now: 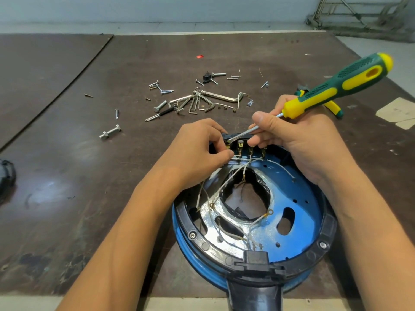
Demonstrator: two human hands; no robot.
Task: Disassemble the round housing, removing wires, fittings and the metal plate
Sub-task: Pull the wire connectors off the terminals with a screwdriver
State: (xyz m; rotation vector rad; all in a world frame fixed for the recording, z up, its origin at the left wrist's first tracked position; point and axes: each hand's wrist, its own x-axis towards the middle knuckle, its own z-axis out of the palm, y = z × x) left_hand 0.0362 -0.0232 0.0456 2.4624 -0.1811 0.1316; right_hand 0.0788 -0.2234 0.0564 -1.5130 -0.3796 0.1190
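The round blue housing (301, 198) with a black rim (197, 225) lies open on the table in front of me. Inside it sit a shiny metal plate (207, 209) and several loose white wires (226, 182) with ring terminals. A black terminal block (244, 147) stands at its far edge. My left hand (202, 144) pinches a wire at the block's left terminal. My right hand (289, 140) holds a green and yellow screwdriver (350, 86), its shaft laid across the top of the block with the tip near my left fingers.
Loose screws, bolts and hex keys (197, 102) lie scattered on the dark table beyond the housing. A large bolt (110, 132) rests to the left. Green-handled pliers (332, 106) lie behind the screwdriver. A black object (6, 176) sits at the left edge.
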